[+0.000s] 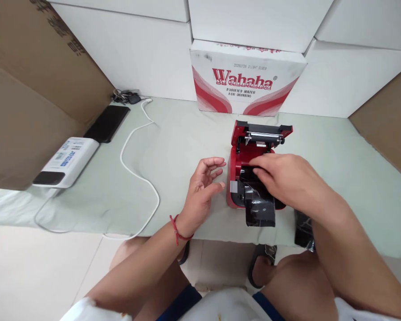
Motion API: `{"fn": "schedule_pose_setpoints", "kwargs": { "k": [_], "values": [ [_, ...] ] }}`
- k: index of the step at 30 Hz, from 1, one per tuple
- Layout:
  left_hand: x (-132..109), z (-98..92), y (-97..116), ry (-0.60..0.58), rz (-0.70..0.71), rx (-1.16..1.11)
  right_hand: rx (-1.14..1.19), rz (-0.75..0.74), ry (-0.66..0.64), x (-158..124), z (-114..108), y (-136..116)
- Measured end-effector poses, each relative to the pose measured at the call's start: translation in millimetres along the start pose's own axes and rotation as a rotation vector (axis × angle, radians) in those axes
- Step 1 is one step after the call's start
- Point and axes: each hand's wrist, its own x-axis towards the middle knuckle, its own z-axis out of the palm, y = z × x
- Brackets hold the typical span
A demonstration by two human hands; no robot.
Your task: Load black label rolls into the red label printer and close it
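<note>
A small red and black printer [233, 196] sits on the cloth-covered table, its lid [263, 129] raised toward the back. My right hand [284, 176] reaches into its open bay from the right, thumb and fingers closed on a roll of glossy black film [248, 173]. From that roll a loose strip of the film [260, 209] hangs over the printer's front edge. My left hand [205, 183] hovers just left of the printer, fingers curved and apart, holding nothing. Part of the roll is hidden behind my right fingers.
A Wahaha carton [247, 82] stands behind the printer, against white boxes [130, 49]. At left lie a white power bank [68, 160], a black phone [107, 123], keys [127, 96] and a white cable [133, 174]. More black film [303, 229] lies at the front edge, beside my right forearm.
</note>
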Motion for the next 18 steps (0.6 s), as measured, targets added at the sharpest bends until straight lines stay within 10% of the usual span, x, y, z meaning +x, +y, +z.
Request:
{"fn": "schedule_pose_setpoints", "kwargs": {
  "k": [3, 10, 14, 18],
  "values": [
    [-1.6, -0.5, 3.7, 0.007, -0.009, 0.011, -0.201, -0.001, -0.239, 30.0, 2.3, -10.4],
    [-7.6, 2.4, 15.9, 0.032, -0.034, 0.016, -0.213, 0.016, -0.304, 51.8, 10.7, -10.6],
    [-7.4, 1.7, 17.5, 0.143, -0.038, 0.052, -0.210, 0.041, -0.209, 32.8, 4.3, -12.2],
    [-9.7, 1.2, 23.9, 0.097, -0.121, 0.004, 0.010, -0.062, 0.165, -26.1, -22.5, 13.4]
  ]
}}
